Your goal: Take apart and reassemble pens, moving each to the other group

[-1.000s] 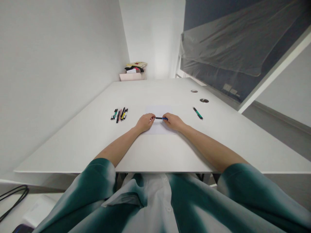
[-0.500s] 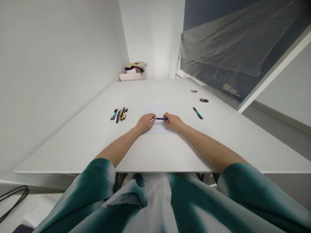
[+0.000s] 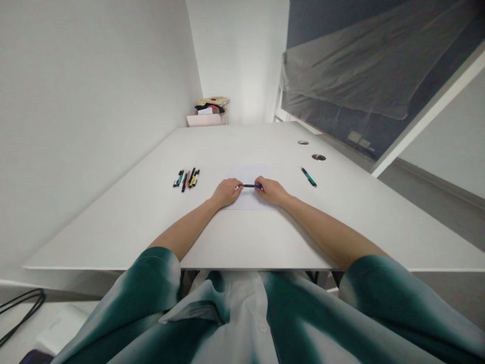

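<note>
Slim, straight black-and-blue pen (image 3: 249, 186) held level between two hands, over a white rectangular sheet of paper (image 3: 248, 201).

The left hand's (image 3: 227, 192) fingertips pinch one end, the right hand's (image 3: 271, 190) the blue end; whether it touches the sheet, I cannot tell. It looks light and stiff, likely smooth plastic that could roll or slip, so fingertip holds near both ends suit it.
</note>
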Tool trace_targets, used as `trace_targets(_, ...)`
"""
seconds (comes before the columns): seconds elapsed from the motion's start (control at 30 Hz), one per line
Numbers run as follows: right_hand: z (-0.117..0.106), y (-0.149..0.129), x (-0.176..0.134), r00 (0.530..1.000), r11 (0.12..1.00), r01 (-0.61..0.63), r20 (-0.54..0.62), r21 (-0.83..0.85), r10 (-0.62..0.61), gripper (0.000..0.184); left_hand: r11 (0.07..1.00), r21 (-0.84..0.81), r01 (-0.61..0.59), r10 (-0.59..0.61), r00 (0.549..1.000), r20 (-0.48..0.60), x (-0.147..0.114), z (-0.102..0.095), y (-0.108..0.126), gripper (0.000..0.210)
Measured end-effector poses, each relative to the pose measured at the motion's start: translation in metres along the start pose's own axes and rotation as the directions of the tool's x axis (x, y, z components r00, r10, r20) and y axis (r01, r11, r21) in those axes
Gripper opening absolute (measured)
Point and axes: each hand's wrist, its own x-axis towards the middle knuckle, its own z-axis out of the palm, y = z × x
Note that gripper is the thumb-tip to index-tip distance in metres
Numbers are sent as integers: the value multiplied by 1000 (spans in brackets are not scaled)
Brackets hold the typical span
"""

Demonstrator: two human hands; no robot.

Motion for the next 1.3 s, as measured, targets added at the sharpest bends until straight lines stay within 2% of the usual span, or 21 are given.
trace_targets(0.17,-2,-3,0,1000,1000,7,9,5,-7,22,999,-38,6,-7,999,-31,0,0,0,26)
trace_targets(0.47,-3,-3,0,1000,1000,11,-1,-11,-11,22,1000,-9,9,-9,1000,-12,-1,-1,1,21)
trace_targets(0.73,-5,-5,-1,1000,1000,17,12,-16,-17,21,1000,-18,7,-7,1000,-18,-1,-3,3,27)
trace_targets(0.97,-7,-5,-1,1000,999,8,23,-34,-8,20,1000,21,11,-11,1000,10,0,-5,7,21)
trace_targets(1.3,-6,-5,-1,1000,1000,9,23,-19,-9,21,997,79,2,-3,1000,15,0,-2,2,29)
